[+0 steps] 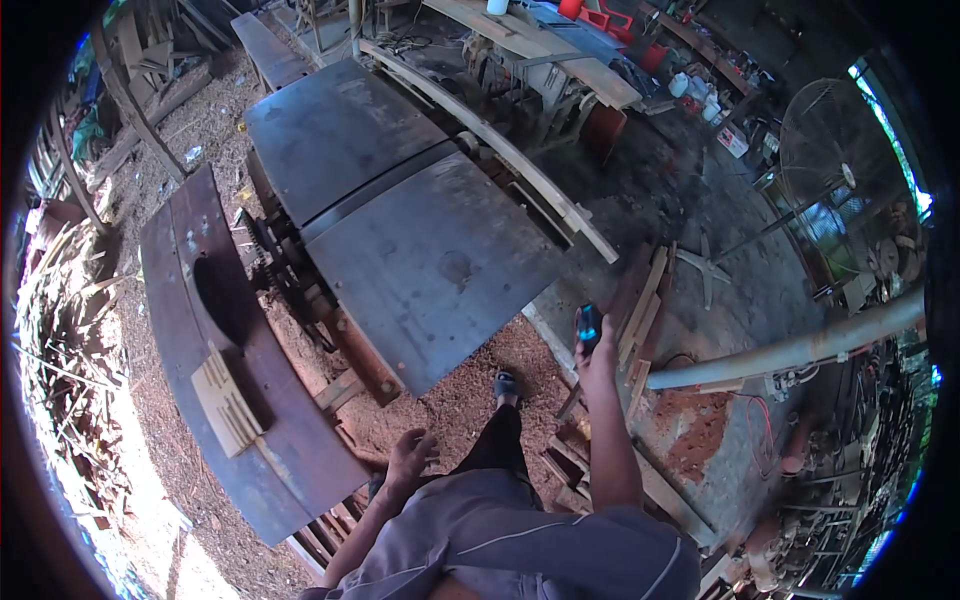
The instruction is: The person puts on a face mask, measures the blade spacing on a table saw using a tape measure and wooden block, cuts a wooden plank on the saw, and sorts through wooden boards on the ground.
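Note:
My right hand (598,362) is raised past the near right corner of a large flat steel machine table. Its fingers are closed round a small dark device (587,325) with a glowing blue light; its exact kind I cannot make out. My left hand (412,457) hangs low in front of my body with its fingers apart and holds nothing. The machine table ahead has a near steel plate (430,265) and a far steel plate (340,130), with a gap between them. Neither hand touches it.
Left of the machine stands a long dark bench (290,430) bearing a stack of thin wood pieces (226,405). A long wooden rail (500,145) runs along the machine's right side. A slanting metal pipe (800,345), a standing fan (835,150) and timber strips (645,305) are at right. Wood shavings cover the ground.

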Demonstrator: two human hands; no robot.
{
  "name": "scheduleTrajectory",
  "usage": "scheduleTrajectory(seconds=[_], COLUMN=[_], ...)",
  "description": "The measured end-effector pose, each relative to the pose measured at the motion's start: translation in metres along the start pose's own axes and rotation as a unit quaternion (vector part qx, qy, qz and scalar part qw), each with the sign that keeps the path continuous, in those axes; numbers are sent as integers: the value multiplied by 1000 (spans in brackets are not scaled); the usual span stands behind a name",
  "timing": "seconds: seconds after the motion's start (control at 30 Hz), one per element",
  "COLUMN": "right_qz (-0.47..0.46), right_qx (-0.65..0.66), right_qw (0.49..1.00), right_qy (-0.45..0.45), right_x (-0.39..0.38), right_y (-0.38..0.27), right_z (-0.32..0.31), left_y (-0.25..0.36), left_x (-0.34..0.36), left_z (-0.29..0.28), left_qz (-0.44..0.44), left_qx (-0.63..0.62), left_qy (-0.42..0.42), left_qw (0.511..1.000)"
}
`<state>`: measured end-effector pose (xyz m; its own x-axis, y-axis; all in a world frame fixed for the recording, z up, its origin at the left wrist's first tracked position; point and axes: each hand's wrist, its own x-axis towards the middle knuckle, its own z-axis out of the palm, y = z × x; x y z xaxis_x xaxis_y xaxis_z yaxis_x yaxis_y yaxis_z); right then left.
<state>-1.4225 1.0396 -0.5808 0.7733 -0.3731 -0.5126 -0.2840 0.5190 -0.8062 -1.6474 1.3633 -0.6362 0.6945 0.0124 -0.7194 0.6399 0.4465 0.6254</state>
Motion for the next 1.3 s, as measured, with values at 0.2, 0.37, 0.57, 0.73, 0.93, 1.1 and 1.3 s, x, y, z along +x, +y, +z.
scheduleTrajectory(seconds=[0.2,0.37,0.57,0.73,0.93,1.1,1.3], right_qz=[-110,-182,-418,-410,-450,-328,-639], right_qx=[-149,-164,-371,-564,-672,-623,-318], right_qw=[983,968,828,691,566,703,697], right_qy=[-9,-57,45,190,162,-102,-64], right_x=[233,383,536,686,757,701,408], right_y=[-130,-209,-281,-302,-405,-425,-184], right_z=[57,133,263,302,334,323,321], left_y=[23,3,19,28,34,42,25], left_x=[130,190,160,155,169,170,163], left_z=[98,97,126,141,151,153,148], left_qz=[-19,-70,-54,-82,-60,-28,-62], left_qx=[-315,-358,-253,-198,-213,-210,-227], left_qy=[166,259,332,371,369,370,442], left_qw=[934,894,907,904,903,905,865])
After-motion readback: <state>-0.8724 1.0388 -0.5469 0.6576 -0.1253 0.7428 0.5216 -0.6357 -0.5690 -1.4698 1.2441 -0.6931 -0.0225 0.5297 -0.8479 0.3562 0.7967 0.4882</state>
